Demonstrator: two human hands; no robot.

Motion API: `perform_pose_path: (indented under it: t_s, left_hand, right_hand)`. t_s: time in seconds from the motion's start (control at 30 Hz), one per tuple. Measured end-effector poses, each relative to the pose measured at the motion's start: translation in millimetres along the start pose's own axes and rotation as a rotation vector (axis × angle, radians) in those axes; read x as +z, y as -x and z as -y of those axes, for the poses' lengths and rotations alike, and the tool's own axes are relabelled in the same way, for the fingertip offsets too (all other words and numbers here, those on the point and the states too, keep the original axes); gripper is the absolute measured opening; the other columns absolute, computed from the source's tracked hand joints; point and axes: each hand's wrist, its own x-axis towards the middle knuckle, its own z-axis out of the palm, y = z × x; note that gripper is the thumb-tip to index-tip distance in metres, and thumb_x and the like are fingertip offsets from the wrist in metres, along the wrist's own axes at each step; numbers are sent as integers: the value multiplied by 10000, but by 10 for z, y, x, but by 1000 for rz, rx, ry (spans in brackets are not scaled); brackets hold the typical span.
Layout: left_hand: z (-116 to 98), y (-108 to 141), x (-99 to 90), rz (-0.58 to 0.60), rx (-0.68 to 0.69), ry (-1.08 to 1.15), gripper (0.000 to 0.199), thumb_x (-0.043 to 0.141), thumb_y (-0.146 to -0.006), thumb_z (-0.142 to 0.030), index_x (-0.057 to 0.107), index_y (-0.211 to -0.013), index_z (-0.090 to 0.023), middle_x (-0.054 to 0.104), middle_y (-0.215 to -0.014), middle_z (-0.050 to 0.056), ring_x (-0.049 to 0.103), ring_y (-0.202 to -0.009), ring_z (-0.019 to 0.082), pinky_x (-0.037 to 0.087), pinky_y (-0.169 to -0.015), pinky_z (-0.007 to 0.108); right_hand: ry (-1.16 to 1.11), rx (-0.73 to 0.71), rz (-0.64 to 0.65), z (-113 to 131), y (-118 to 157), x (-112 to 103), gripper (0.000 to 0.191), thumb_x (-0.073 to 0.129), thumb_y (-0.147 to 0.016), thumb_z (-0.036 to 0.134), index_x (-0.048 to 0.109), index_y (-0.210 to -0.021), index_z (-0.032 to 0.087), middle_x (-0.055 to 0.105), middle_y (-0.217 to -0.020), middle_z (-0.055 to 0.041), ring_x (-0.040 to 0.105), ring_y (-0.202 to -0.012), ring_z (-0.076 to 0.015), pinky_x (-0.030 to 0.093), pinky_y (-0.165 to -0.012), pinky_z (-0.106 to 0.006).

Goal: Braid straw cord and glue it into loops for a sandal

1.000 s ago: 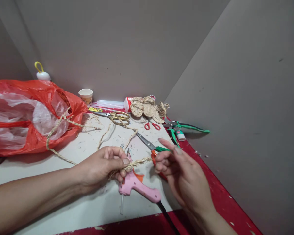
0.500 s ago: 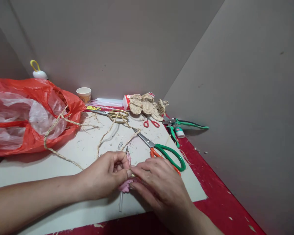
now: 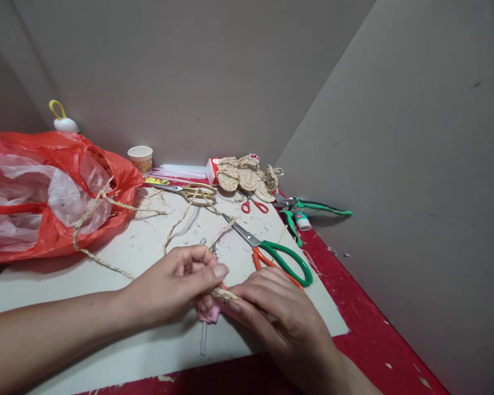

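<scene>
Both hands meet low in the middle of the view over a white board. A short stretch of braided straw cord (image 3: 225,294) shows between them. My left hand (image 3: 189,280) pinches one end of it, thumb on top. Thumb and fingers of my right hand (image 3: 278,307) close on its other end. Beneath the hands lies something pink (image 3: 209,314), partly hidden, with a clear stick (image 3: 203,337) pointing out toward me. Just beyond the right hand rest large scissors with green and orange handles (image 3: 288,260).
A red plastic bag (image 3: 123,164) fills the left side. Farther back stand a paper cup (image 3: 140,159), gold-handled scissors (image 3: 193,193), small woven straw pieces (image 3: 247,173), small red scissors (image 3: 254,206) and green-handled pliers (image 3: 321,207). A grey wall rises at right.
The hands have moved slightly apart, and the cord between them now shows more clearly. My left thumb has shifted up and over it. The pink thing is more covered.
</scene>
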Motion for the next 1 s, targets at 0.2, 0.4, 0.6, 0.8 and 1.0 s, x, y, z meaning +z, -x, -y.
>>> perform_pose_path:
  t_s: [0.2, 0.4, 0.6, 0.8, 1.0]
  left_hand:
    - [-47, 3, -100, 44, 37, -2, 226, 604, -833, -345, 553, -799, -127, 637, -643, 33, 602, -550, 124, 471, -610, 271]
    - [11, -21, -142, 35, 43, 38, 180, 651, -799, -278, 612, -778, -104, 651, -643, 48, 604, -554, 126, 468, -579, 253]
    - [-18, -5, -133, 9, -1, 75, 160, 655, -790, -246, 625, -884, -120, 665, -690, 47, 586, -541, 105, 448, -553, 226]
    - [7, 62, -69, -65, 232, -383, 246, 663, -770, -242, 677, -1000, -156, 639, -706, 23, 569, -569, 99, 440, -547, 207]
    - [71, 86, -57, -167, 695, -881, 149, 596, -827, -166, 701, -931, -155, 627, -678, 23, 566, -624, 89, 433, -596, 175]
  right_hand:
    - [-159, 106, -10, -29, -2, -38, 92, 576, -874, 193, 653, -824, 184, 624, -654, -18, 551, -623, -147, 415, -596, -270]
    - [-269, 218, -40, -30, -9, -50, 119, 588, -869, 217, 656, -778, 179, 587, -633, -17, 542, -612, -142, 423, -560, -256]
    - [-323, 193, -73, -27, -1, -53, 104, 577, -865, 164, 654, -799, 184, 598, -647, -15, 546, -627, -144, 434, -589, -265]
    - [-343, 241, -58, 3, -20, -70, 113, 598, -858, 208, 673, -780, 179, 624, -655, -20, 549, -621, -140, 436, -573, -252]
    - [-473, 349, 3, 22, -28, -42, 168, 596, -864, 270, 678, -741, 191, 615, -642, -7, 568, -629, -127, 442, -558, -221]
